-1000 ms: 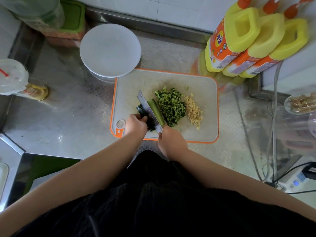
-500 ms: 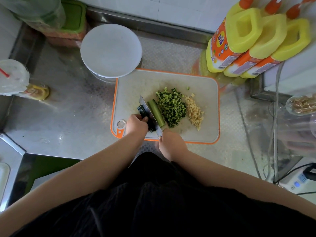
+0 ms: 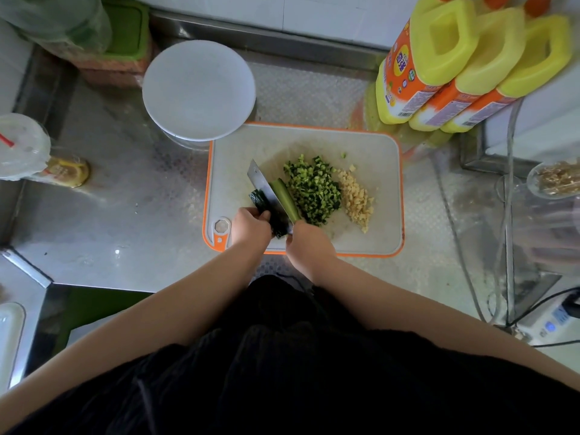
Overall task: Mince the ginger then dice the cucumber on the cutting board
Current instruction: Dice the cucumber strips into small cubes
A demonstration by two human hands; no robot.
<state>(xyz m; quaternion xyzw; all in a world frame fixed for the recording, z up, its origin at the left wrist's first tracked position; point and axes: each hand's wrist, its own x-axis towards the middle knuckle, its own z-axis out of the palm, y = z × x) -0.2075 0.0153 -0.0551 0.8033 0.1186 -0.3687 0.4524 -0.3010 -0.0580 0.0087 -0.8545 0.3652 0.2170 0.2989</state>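
A white cutting board (image 3: 370, 146) with an orange rim lies on the steel counter. On it sit a heap of diced cucumber (image 3: 314, 191) and, to its right, a small pile of minced ginger (image 3: 356, 199). My left hand (image 3: 249, 229) pins a dark green cucumber piece (image 3: 260, 200) at the board's near left. My right hand (image 3: 309, 243) grips the handle of a knife (image 3: 263, 186), whose blade runs lengthwise through the cucumber. A pale cut strip (image 3: 284, 196) lies on the blade's right side.
A white plate (image 3: 199, 89) on a bowl stands just behind the board's left corner. Yellow and orange bottles (image 3: 439, 70) lean at the back right. A plastic cup (image 3: 22, 149) sits at far left. Cables and a glass container (image 3: 555, 180) are at right.
The knife blade and both hands stay on the cucumber with only a slight shift; the piles have not moved.
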